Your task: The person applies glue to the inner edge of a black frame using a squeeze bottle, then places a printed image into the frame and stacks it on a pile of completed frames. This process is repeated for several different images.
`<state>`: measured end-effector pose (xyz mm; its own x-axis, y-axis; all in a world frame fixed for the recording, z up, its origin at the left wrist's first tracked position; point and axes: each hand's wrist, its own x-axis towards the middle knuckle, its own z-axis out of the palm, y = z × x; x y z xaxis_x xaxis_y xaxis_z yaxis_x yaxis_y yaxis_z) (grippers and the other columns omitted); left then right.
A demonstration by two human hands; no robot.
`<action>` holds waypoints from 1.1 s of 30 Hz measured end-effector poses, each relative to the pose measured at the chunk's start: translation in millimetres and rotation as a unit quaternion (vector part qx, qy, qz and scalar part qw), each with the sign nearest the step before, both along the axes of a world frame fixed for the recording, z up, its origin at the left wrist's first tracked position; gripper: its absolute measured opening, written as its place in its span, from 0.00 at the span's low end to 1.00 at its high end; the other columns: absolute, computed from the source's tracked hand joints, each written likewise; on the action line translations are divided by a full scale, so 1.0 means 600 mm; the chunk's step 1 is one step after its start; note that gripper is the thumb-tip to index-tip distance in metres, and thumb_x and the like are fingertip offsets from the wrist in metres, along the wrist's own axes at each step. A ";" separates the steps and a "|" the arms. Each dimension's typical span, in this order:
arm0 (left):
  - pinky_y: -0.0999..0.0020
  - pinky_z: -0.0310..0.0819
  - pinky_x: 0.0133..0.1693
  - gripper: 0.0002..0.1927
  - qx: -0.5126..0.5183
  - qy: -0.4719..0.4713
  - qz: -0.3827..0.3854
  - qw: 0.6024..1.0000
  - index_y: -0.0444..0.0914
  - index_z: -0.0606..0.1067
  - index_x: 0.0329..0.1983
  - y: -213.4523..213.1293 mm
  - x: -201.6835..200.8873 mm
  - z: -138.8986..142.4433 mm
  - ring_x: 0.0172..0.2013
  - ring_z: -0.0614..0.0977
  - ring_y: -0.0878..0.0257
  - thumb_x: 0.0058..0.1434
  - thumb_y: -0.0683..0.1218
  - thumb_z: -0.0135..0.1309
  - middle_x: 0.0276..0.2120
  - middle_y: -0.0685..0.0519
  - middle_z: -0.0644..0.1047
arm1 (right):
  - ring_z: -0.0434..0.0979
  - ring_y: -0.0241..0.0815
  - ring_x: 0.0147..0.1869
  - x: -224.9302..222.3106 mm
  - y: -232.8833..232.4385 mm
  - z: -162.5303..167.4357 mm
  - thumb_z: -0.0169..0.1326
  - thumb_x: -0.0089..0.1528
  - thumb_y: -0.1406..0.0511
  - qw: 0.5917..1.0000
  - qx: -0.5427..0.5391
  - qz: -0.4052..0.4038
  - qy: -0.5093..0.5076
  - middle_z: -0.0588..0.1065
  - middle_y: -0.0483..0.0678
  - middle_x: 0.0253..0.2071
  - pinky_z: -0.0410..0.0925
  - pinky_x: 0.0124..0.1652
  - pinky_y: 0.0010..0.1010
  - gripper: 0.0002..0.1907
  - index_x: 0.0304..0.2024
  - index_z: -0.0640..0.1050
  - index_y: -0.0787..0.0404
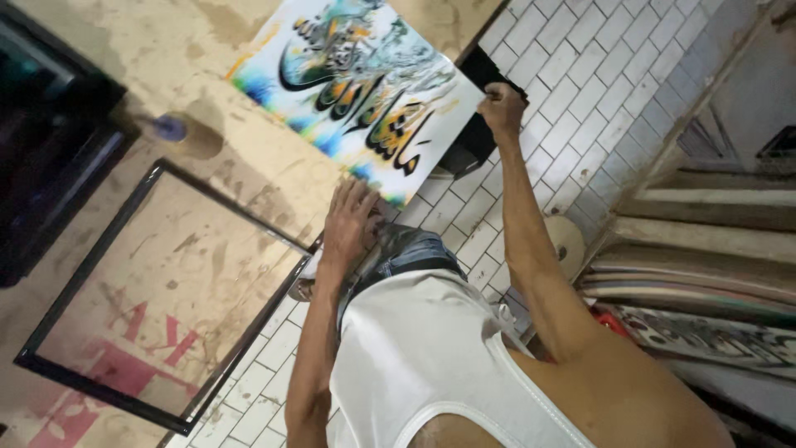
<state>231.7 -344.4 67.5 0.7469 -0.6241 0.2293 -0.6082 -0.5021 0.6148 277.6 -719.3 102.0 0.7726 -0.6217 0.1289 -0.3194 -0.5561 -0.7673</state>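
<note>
- A black frame [166, 290], empty, lies flat on the stained tabletop [124, 50] at the left. It is apart from the sheet being handled.
- A small blue object [170, 127] sits on the tabletop between the frame and the sheet. It is too blurred to say what it is.
- The print [356, 83], a glossy sheet with dark calligraphy over blue, green and yellow swirls, lies on the tabletop. Its near corner hangs out over the tabletop's edge.
- The left hand [348, 220] rests on the print's near edge with fingers spread and flat, pressing rather than gripping.
- The right hand [502, 104] is at the print's far right corner. Its fingers are closed around that corner, which is pinched just beyond the tabletop's edge.
- Judged from this hold, the step in hand is steadying and placing the print, with one hand pinning it and the other steering.
- Any shift of the sheet calls for both hands to move together, so that the thin sheet does not buckle or crease at the pinched corner.
- Below is the white tiled floor [580, 66]. Further right is a stack of other sheets [705, 290], well apart from the hands.
</note>
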 end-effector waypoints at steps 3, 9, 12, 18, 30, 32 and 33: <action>0.46 0.51 0.71 0.27 0.050 -0.013 -0.053 0.997 0.40 0.75 0.59 -0.048 0.020 -0.038 0.69 0.66 0.45 0.55 0.48 0.64 0.65 0.43 0.70 | 0.82 0.35 0.27 0.010 -0.028 -0.009 0.59 0.53 0.73 0.994 0.098 -0.015 0.051 0.82 0.51 0.28 0.75 0.31 0.24 0.08 0.36 0.82 0.67; 0.44 0.48 0.72 0.29 0.105 -0.085 -0.071 0.988 0.43 0.74 0.63 -0.057 0.024 -0.091 0.71 0.64 0.48 0.58 0.52 0.61 0.68 0.46 0.68 | 0.81 0.37 0.25 0.010 -0.042 -0.015 0.58 0.52 0.74 0.951 0.287 -0.084 0.081 0.80 0.50 0.27 0.78 0.29 0.28 0.05 0.31 0.80 0.67; 0.43 0.48 0.72 0.30 0.126 -0.117 -0.081 0.982 0.41 0.72 0.65 -0.049 0.022 -0.107 0.71 0.63 0.48 0.62 0.55 0.58 0.69 0.46 0.67 | 0.80 0.37 0.26 0.004 -0.042 -0.036 0.59 0.53 0.72 0.923 0.370 -0.102 0.024 0.79 0.48 0.26 0.78 0.29 0.29 0.02 0.29 0.80 0.66; 0.41 0.47 0.72 0.33 0.154 -0.153 -0.096 0.972 0.37 0.70 0.67 -0.045 0.027 -0.123 0.70 0.64 0.48 0.65 0.60 0.54 0.69 0.45 0.67 | 0.78 0.37 0.25 0.005 -0.050 -0.062 0.61 0.51 0.68 0.890 0.431 -0.148 0.019 0.77 0.46 0.23 0.76 0.27 0.27 0.03 0.26 0.80 0.63; 0.45 0.51 0.72 0.33 0.120 -0.193 -0.079 0.971 0.42 0.71 0.68 -0.035 0.031 -0.118 0.69 0.67 0.54 0.64 0.62 0.54 0.67 0.52 0.70 | 0.74 0.35 0.21 0.013 -0.048 -0.041 0.63 0.53 0.63 0.873 0.452 -0.181 0.020 0.73 0.42 0.20 0.68 0.21 0.24 0.07 0.26 0.79 0.60; 0.46 0.52 0.72 0.33 0.111 -0.202 -0.077 0.970 0.43 0.71 0.68 -0.031 0.031 -0.112 0.69 0.67 0.55 0.64 0.62 0.54 0.67 0.53 0.70 | 0.74 0.35 0.22 0.009 -0.046 -0.034 0.63 0.53 0.63 0.872 0.459 -0.172 0.005 0.73 0.42 0.21 0.69 0.21 0.24 0.08 0.26 0.79 0.60; 0.46 0.53 0.72 0.33 0.110 -0.206 -0.076 0.969 0.43 0.71 0.68 -0.030 0.031 -0.110 0.69 0.67 0.55 0.64 0.62 0.54 0.67 0.54 0.70 | 0.74 0.35 0.22 0.008 -0.044 -0.031 0.63 0.53 0.63 0.874 0.455 -0.172 -0.004 0.73 0.42 0.21 0.69 0.22 0.24 0.07 0.27 0.80 0.60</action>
